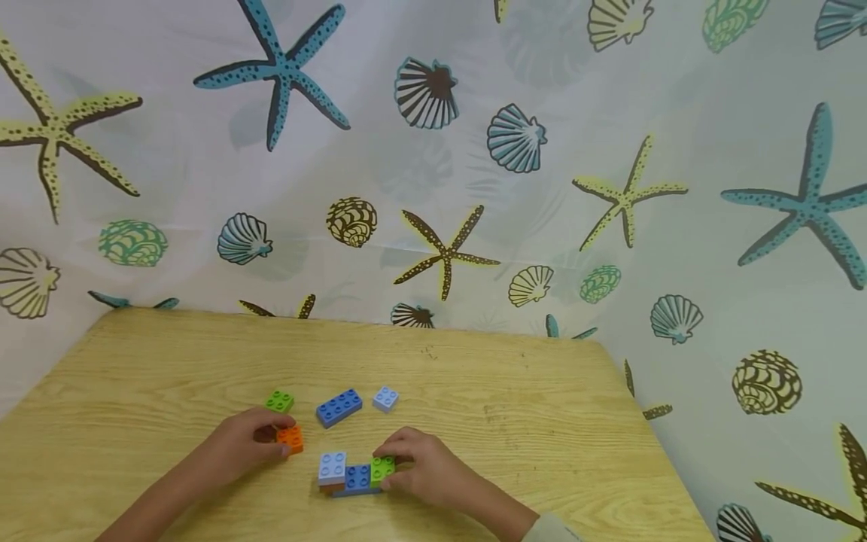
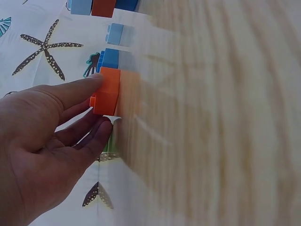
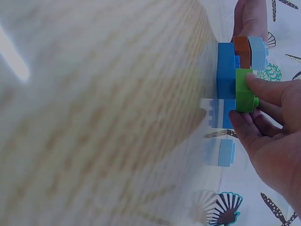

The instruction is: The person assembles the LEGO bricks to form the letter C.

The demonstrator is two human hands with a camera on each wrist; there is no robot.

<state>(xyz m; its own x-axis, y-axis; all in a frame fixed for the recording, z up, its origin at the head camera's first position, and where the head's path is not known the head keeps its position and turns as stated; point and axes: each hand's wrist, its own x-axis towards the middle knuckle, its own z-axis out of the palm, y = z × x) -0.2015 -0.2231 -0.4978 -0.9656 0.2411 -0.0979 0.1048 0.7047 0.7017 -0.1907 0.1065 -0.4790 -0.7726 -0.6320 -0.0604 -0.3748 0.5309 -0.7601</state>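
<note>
Forward-down head view, close low wrist views, bricks (image 1: 339, 408) in all

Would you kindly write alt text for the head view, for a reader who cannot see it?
A person's right hand grips a green brick at one end of a long blue brick, whose other end carries a stack of two. The left hand holds an orange brick. Three loose bricks lie farther back on the table, before a patterned cloth.

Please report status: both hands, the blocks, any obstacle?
Left hand holds orange block. Right hand grips green block, seated on one end of long blue block. Nothing visibly blocking either hand.
</note>
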